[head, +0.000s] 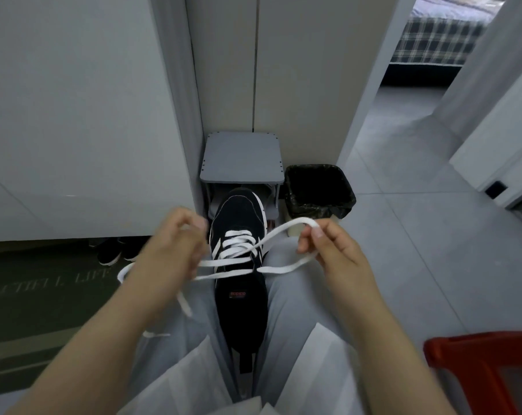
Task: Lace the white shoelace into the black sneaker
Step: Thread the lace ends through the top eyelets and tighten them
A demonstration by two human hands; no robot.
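Observation:
The black sneaker (238, 217) lies between my knees, toe pointing away from me, tongue toward me. The white shoelace (238, 245) crosses through several of its eyelets. My right hand (334, 250) pinches a loop of the lace to the right of the shoe, between thumb and fingers. My left hand (176, 244) grips the other strand on the left side, fingers curled; that strand's loose end trails down over my left thigh.
A small grey shelf (241, 158) stands just beyond the toe, with a black-lined waste bin (319, 187) to its right. A red stool (481, 369) is at the lower right. Dark shoes (113, 253) sit under the white cabinet on the left, beside a green mat (38, 295).

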